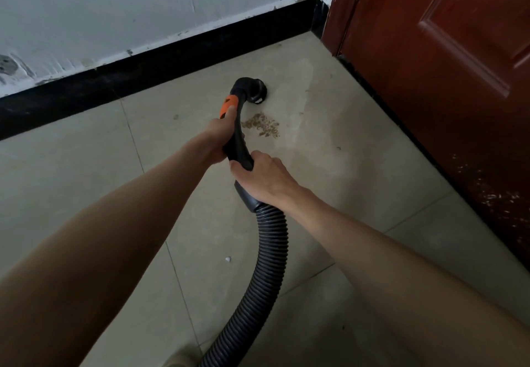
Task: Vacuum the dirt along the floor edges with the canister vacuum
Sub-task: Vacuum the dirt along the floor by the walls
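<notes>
Head view: both our hands, left hand (218, 140) and right hand (262, 179), gripped the handle (236, 137); nozzle (256, 91) next needed moving toward the dirt (262, 125) at five o'clock.

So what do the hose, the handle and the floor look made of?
Hose: ribbed, flexible black plastic, going by its corrugations. Handle: smooth, hard black plastic with an orange insert and slight sheen. Floor: matte beige tile, probably ceramic, judging by its grout lines.
</notes>
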A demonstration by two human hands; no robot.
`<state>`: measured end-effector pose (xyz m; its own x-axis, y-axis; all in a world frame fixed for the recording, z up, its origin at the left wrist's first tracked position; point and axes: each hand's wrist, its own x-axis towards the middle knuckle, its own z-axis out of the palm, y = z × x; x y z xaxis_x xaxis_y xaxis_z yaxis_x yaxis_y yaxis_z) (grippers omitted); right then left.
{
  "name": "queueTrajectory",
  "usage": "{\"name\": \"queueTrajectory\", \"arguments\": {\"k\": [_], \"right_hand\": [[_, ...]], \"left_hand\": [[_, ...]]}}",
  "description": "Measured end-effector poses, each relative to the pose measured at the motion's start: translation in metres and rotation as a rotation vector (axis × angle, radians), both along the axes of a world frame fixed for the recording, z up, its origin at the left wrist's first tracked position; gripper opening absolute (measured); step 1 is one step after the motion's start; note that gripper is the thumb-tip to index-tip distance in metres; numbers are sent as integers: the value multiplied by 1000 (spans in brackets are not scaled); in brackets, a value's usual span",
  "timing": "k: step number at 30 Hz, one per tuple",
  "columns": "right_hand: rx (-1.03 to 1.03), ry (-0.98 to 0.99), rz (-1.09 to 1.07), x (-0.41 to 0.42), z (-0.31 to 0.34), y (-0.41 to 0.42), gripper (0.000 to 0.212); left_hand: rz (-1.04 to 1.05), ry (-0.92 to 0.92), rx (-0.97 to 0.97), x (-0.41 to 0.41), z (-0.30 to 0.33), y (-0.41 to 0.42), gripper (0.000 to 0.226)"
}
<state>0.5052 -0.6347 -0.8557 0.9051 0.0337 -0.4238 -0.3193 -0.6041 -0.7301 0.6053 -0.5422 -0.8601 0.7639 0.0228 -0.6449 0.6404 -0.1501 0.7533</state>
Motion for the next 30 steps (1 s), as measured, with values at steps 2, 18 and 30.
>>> {"name": "queueTrajectory", "arguments": {"k": [2, 18, 30], "right_hand": [[-18, -5, 13, 8, 2, -9, 35], [67, 58, 23, -21, 15, 16, 41], [419, 204, -1, -60, -2, 93, 39]], "left_hand": [[7, -10, -7, 3, 2, -8, 52], [-175, -140, 86, -5, 12, 12, 54], [-162, -115, 142, -61, 10, 94, 56]]}}
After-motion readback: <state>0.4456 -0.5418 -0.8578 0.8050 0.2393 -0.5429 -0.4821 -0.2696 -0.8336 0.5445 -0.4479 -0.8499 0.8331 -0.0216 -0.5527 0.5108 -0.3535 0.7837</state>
